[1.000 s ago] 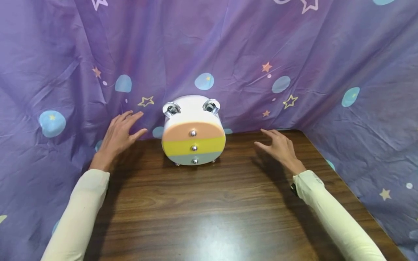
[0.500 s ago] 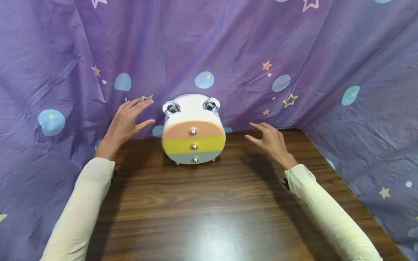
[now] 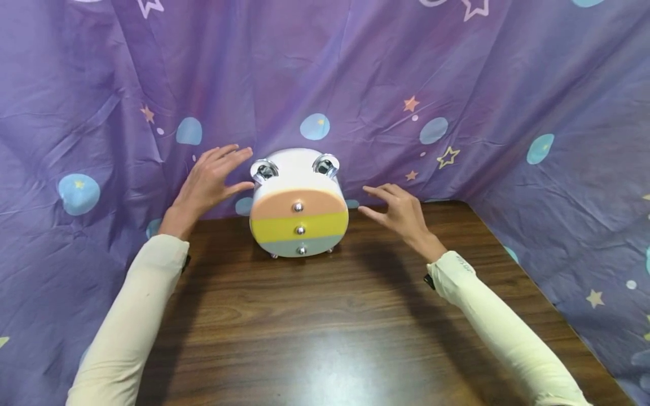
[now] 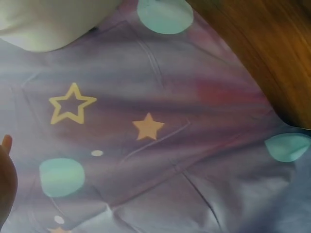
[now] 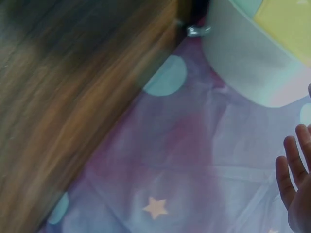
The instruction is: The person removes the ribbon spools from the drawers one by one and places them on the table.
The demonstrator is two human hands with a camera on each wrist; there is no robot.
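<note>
A small round white drawer box (image 3: 298,206) stands at the back of the wooden table (image 3: 330,327). Its front has an orange, a yellow and a pale blue drawer, each with a silver knob, and two chrome caps on top. My left hand (image 3: 210,180) hovers just left of the box with fingers straight, the thumb close to its upper edge. My right hand (image 3: 398,211) hovers just right of it, fingers spread and relaxed. Neither hand holds anything. The right wrist view shows the box's side (image 5: 243,58) and my fingertips (image 5: 296,170).
A purple cloth with stars and blue dots (image 3: 457,84) hangs behind the table and drapes along both sides (image 4: 155,145). The table's right edge (image 3: 513,254) runs diagonally against the cloth. Cream sleeves cover both forearms.
Both hands have moved inward towards the box: the left up and right to its top left edge, the right leftward to its side.
</note>
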